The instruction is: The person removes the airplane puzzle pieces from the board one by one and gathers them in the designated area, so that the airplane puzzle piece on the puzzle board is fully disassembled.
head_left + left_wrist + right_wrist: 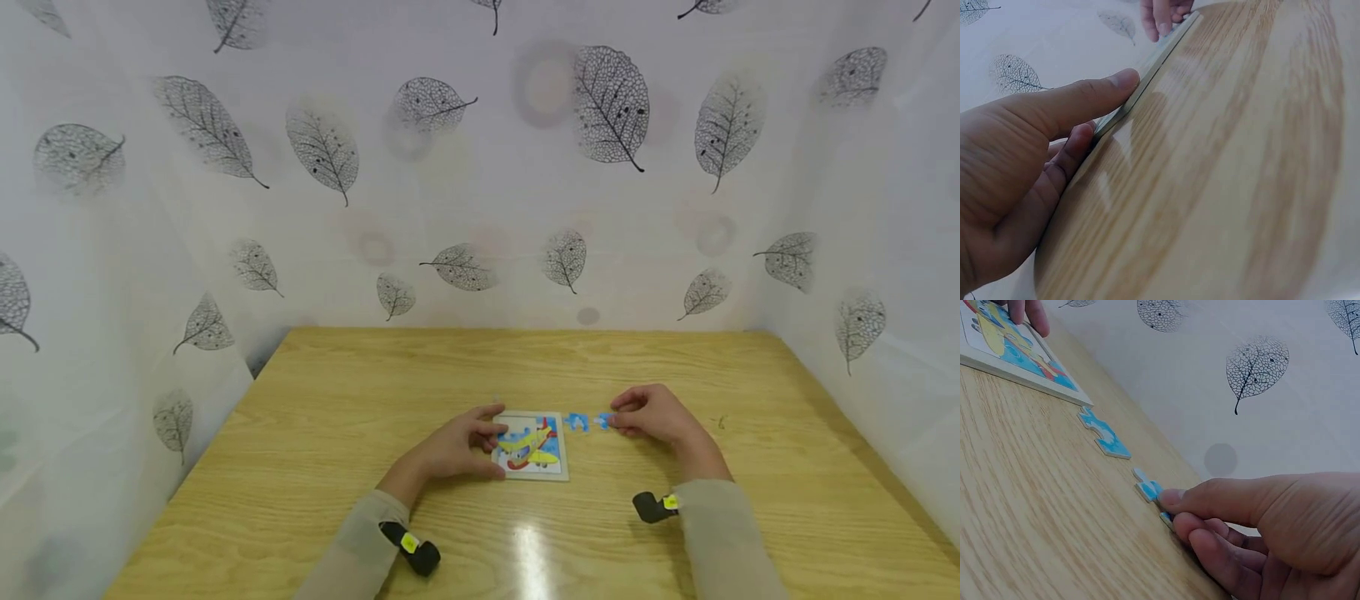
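Observation:
A square jigsaw puzzle board (564,450) with a pale frame lies on the table, showing a yellow and red airplane on blue and white. My left hand (461,442) grips its left side, thumb at the near corner and fingers along the edge. In the left wrist view the thumb (1100,94) presses on the frame. To the board's right, my right hand (654,414) pinches a blue and white puzzle piece (1147,489) at the tabletop, its far part hidden by the fingertips. Between that hand and the board lies another blue puzzle piece (1107,439), flat.
The wooden table (450,358) runs back to a pale curtain (487,167) printed with leaves, which also hangs at both sides. Each sleeved wrist carries a black camera, the left wrist camera (423,557) and the right wrist camera (651,507).

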The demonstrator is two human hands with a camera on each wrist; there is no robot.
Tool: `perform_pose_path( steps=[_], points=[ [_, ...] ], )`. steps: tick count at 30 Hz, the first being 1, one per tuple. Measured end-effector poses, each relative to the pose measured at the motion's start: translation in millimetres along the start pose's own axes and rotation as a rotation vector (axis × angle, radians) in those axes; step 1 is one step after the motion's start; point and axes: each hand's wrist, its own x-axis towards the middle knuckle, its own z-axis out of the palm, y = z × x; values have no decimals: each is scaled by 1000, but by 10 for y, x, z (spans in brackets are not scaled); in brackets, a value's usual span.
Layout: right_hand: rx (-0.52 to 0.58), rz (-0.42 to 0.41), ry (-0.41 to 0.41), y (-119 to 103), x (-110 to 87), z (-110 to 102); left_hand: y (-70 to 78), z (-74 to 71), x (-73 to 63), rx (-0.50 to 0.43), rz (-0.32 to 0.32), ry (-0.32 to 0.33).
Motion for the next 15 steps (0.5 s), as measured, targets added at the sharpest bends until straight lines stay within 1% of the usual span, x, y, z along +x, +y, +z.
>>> perform_pose_path(
  steps=[5,11,15],
  points=[
    [11,12,-3,22,13,-12,-10,-5,-11,-1,0,0],
    [121,28,-32,114,15,-99,-5,-1,-2,-9,-1,-1],
    [178,20,-53,113,4,-115,-6,-8,5,-3,-7,-1]
  ],
)
